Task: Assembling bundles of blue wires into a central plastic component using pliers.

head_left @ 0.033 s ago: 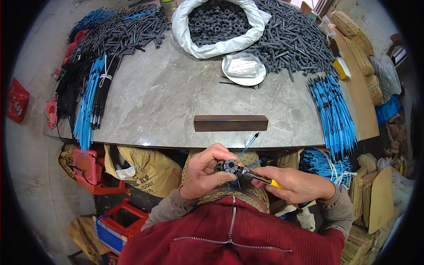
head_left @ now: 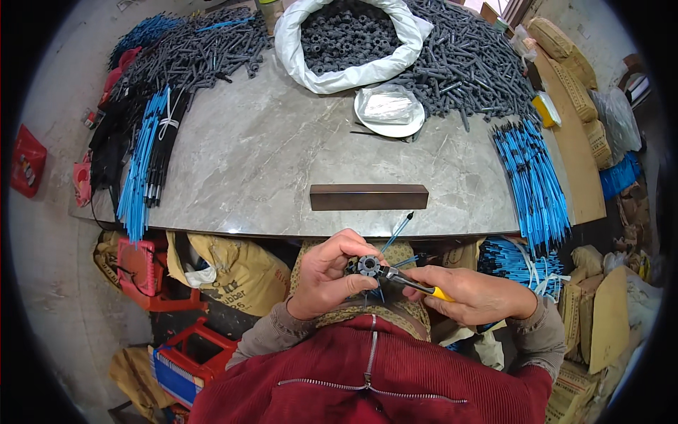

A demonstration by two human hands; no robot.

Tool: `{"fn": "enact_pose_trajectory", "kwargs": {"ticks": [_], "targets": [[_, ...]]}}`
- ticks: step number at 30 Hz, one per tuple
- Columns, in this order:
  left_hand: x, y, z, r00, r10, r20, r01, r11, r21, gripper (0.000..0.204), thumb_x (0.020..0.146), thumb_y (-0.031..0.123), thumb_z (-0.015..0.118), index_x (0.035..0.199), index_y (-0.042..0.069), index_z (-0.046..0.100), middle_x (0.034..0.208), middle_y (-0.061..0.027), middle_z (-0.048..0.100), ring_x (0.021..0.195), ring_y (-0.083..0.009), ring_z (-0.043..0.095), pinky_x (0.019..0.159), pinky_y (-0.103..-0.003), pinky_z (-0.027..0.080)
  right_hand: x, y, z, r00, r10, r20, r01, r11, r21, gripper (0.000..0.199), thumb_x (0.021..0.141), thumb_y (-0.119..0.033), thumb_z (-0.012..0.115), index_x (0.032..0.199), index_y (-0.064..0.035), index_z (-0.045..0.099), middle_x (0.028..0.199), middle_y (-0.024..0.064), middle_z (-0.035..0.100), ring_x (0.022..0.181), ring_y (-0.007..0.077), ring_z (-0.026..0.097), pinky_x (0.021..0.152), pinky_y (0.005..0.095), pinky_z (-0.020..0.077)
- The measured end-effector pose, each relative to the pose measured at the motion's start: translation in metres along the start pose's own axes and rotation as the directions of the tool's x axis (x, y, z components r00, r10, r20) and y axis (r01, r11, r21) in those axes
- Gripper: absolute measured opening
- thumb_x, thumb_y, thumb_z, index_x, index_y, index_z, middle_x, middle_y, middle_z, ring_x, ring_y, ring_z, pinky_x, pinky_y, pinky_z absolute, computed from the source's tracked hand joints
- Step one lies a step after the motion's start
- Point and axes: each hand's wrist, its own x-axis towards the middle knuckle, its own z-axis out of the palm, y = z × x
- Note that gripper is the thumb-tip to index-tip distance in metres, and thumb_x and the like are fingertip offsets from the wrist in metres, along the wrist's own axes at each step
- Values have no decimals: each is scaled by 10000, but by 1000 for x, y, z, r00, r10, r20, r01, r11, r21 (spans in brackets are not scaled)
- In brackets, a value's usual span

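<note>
Above my lap, my left hand (head_left: 332, 272) pinches a small dark grey round plastic fitting (head_left: 368, 266) between thumb and fingers. The fitting has a notched rim and a hole in its middle. My right hand (head_left: 477, 291) is wrapped round pliers (head_left: 409, 280) with a yellow grip. Their dark jaws meet the fitting's right side; exactly what they bite is too small to tell. Thin blue rods (head_left: 395, 234), one with a black tip, stick out from behind the fitting and my hands. Where their lower ends go is hidden.
A brown bar (head_left: 369, 197) lies near the grey table's (head_left: 261, 162) front edge. Farther back stand a white sack (head_left: 288, 46) of dark fittings and heaps of grey plastic parts (head_left: 470, 67). Blue rod bundles (head_left: 533, 184) lie at both sides. A red stool (head_left: 205, 343) stands lower left.
</note>
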Motion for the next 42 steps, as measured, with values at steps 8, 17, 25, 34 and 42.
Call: {"fn": "enact_pose_trajectory", "kwargs": {"ticks": [8, 17, 25, 34, 42], "targets": [[-1, 1, 2, 1000, 3, -1, -3, 1000, -22, 343, 824, -18, 763, 1112, -81, 588, 1064, -180, 603, 1012, -298, 675, 895, -410, 553, 0, -14, -8, 978, 194, 79, -190, 980, -60, 340, 1007, -186, 581, 1262, 20, 491, 841, 139, 652, 776, 304, 676, 687, 385, 523], [1, -4, 2, 1000, 29, -8, -29, 999, -36, 343, 828, -12, 757, 1123, -74, 593, 1063, -180, 604, 1012, -301, 674, 906, -425, 556, 6, 5, 14, 990, 75, -115, -103, 959, -263, 310, 986, -264, 628, 1009, 27, 524, 675, 225, 577, 619, 430, 603, 542, 454, 451], [1, -6, -2, 998, 1, -70, -2, 1000, -26, 366, 829, 16, 771, 1136, -80, 597, 1062, -173, 603, 1005, -295, 673, 908, -423, 553, 18, 14, 21, 982, 73, -172, -95, 988, -121, 304, 999, -269, 607, 1000, 20, 514, 629, 204, 576, 575, 411, 600, 517, 445, 449], [1, -4, -1, 991, 10, -135, -12, 1000, -19, 385, 824, 72, 803, 1121, -82, 614, 1033, -160, 615, 996, -286, 670, 905, -405, 548, 16, -15, -13, 974, 212, 79, -221, 966, 132, 398, 1031, -367, 539, 1037, 30, 512, 617, 187, 541, 587, 354, 581, 567, 418, 446], [0, -2, 7, 988, 5, -155, -9, 1000, -23, 375, 824, 79, 806, 1104, -87, 620, 1024, -166, 621, 981, -276, 671, 903, -398, 547, 10, -28, -25, 988, 143, 55, -130, 972, -195, 386, 1025, -337, 540, 1046, 47, 512, 626, 226, 549, 648, 449, 581, 611, 485, 445]]}}
